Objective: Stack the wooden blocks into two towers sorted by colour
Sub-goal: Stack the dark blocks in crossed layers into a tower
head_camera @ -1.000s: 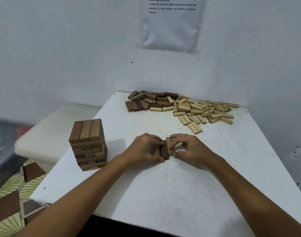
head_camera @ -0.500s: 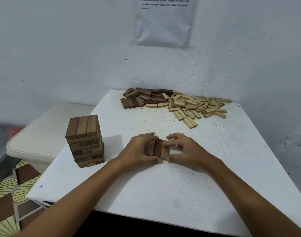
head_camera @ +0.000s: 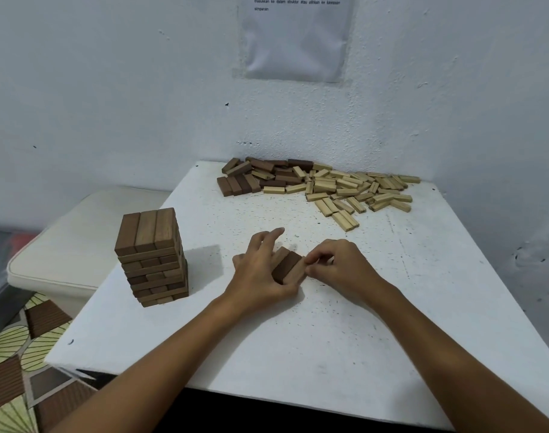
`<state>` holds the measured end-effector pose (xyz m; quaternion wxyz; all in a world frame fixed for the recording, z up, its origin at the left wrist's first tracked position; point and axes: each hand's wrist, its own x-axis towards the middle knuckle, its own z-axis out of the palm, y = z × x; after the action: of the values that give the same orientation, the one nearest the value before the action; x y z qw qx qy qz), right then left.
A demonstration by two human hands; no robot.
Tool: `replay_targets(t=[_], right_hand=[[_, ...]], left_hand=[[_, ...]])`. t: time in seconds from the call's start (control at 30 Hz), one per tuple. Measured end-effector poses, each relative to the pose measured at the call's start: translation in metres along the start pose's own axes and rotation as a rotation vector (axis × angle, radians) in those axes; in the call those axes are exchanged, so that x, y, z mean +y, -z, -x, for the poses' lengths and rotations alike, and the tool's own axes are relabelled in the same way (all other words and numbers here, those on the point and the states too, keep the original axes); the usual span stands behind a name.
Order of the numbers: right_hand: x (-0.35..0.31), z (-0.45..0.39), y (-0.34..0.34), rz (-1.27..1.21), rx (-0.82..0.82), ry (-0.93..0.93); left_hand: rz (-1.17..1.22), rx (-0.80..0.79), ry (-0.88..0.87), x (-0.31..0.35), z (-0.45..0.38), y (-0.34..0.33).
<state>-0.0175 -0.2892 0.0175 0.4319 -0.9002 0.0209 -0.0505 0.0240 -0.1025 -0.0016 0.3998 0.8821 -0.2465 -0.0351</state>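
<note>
Brown wooden blocks [head_camera: 288, 267], three of them side by side as far as I can count, sit between both hands near the middle of the white table [head_camera: 345, 339]. The left hand [head_camera: 260, 270] grips their left side, thumb curled along the near end, fingers reaching over the far end. The right hand [head_camera: 341, 265] pinches the right-most block with curled fingertips. One dark tower [head_camera: 153, 256] stands at the table's left edge, its top layer three blocks wide. Against the wall lies one loose pile: dark blocks [head_camera: 263, 178] left, pale blocks [head_camera: 354, 190] right, too many to count
</note>
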Motion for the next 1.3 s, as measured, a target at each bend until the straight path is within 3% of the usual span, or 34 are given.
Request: replay_targets(t=[0.33,0.43,0.5,0.6,0.7,0.93,1.3], right_hand=[[-0.016,0.016,0.005,0.018,-0.124,-0.096],[-0.015,0.015,-0.003,-0.126,0.094,-0.101],[-0.016,0.011,-0.011,-0.253,0.245,-0.134],[-0.022,0.009,-0.025,-0.532,0.236,-0.202],[-0.033,0.008,-0.037,-0.711,0.186,-0.172],[-0.042,0.003,-0.058,-0.782,0.219,-0.142],[-0.035,0.002,-0.055,-0.732,0.251,-0.115]], left_hand=[[0.02,-0.378,-0.148,0.0,-0.021,0.031],[0.138,-0.28,-0.169,0.0,-0.017,0.026],[0.336,-0.123,-0.072,0.003,-0.008,0.018],[0.792,0.045,0.121,0.02,0.004,0.009],[0.972,0.08,0.198,0.036,0.008,0.006],[0.933,0.185,0.177,0.025,0.001,-0.006],[0.787,0.11,0.168,0.024,0.009,0.003]])
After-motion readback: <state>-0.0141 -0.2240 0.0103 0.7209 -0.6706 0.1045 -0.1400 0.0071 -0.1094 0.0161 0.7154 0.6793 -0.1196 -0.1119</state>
